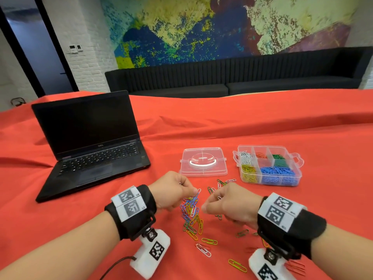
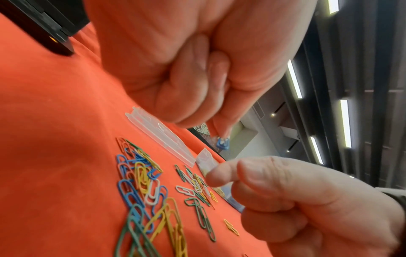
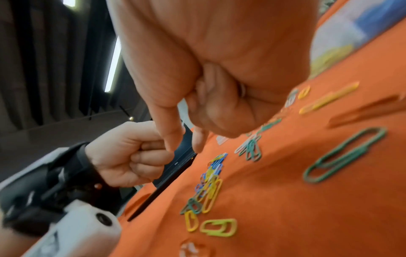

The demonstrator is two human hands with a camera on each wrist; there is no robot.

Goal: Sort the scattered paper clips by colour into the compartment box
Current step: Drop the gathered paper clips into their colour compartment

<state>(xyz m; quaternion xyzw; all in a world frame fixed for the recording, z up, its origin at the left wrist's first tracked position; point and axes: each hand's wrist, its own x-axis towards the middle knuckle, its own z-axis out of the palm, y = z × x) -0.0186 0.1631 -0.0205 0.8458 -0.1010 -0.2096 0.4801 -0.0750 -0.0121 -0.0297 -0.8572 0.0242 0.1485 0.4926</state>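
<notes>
On the red cloth [image 1: 262, 126] at 6 o'clock from the compartment box [image 1: 268, 168]: the tangled pile of paper clips [image 1: 190, 211], mixed blue, yellow, green, white. Strays lie toward 5 and 6 o'clock, with a second small cluster [image 1: 217, 185] just beside the box's near edge.

Left hand [image 1: 173, 190] is above the pile's 12 o'clock end, fingers curled, thumb and forefinger pinching blue paper clips [image 2: 223, 144]; the left-wrist view shows the blue loop ends poking out below the fingertips. Right hand [image 1: 228, 207] hangs at 3 o'clock from the pile, fingers curled in. The right-wrist view shows a white loop [image 3: 242, 90] tucked in the fist, probably a clip; I can't tell for sure.

Box status: white, red and green in the far row, yellow and blue in the near row. Blue sits at its 5 o'clock corner. The clear lid [image 1: 203, 161] lies flat at 9 o'clock from the box.

Handling, my read:
- Clips are near weightless: springy coated wire, slick.
- They interlock; lifting one will likely drag its neighbours.
- Pinch a single clip at the rounded end and shake it free before carrying.
- They lie flat on soft cloth, so a fingernail under the loop should help.
- Not fragile; dropping into the cell is fine.

Text: "DELL" on the laptop [image 1: 88, 142] below its screen. Wrist bands carry square fiducial markers [image 1: 131, 203] with tiny unreadable labels.
</notes>
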